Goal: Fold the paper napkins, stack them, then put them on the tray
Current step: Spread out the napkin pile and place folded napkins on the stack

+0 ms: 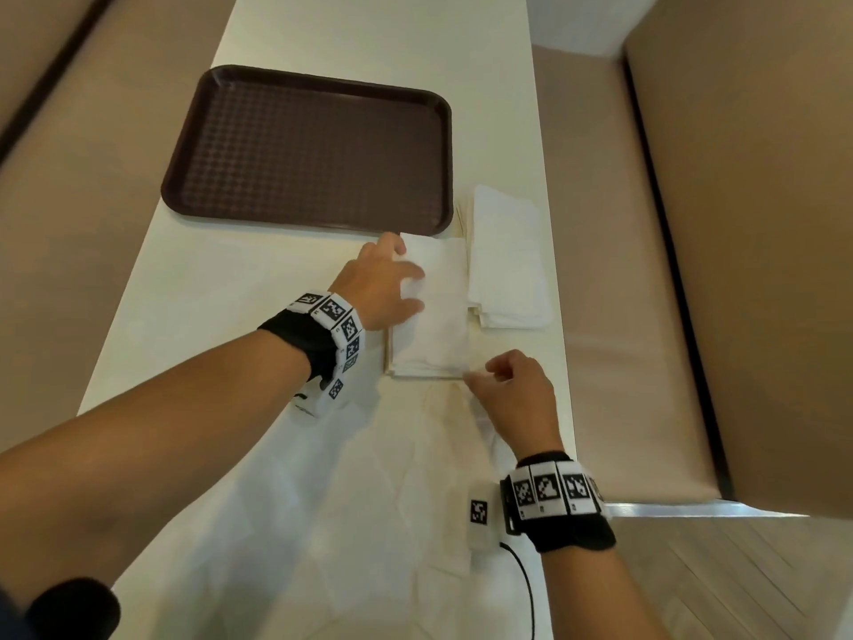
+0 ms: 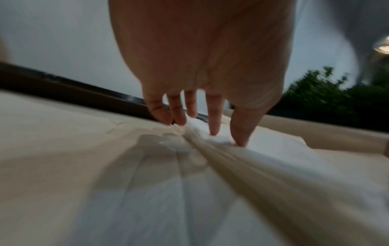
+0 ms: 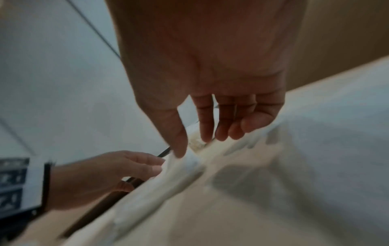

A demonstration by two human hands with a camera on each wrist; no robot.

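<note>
White table (image 1: 277, 279) runs down the middle with tan booth seats (image 1: 614, 288) on both sides, and the brown tray (image 1: 314, 150) sits on it with nothing inside. Using the tray as the landmark: the napkin stack (image 1: 434, 311) lies just off its near right corner, nearly touching the rim. The folded pile (image 1: 507, 256) lies further out past that same corner, right beside the stack.

Left hand (image 1: 383, 284) lies on the stack's tray-side half, fingers (image 2: 213, 119) straight and spread, tips pressing down on the top sheet, not grasping anything. Right hand (image 1: 512, 390) is at the stack's corner farthest from the tray, thumb and forefinger pinching the edge of the top napkin, other fingers (image 3: 227, 121) loosely curled. An unfolded, creased napkin (image 1: 369, 501) is spread on the near end of the table, well away from the tray.
</note>
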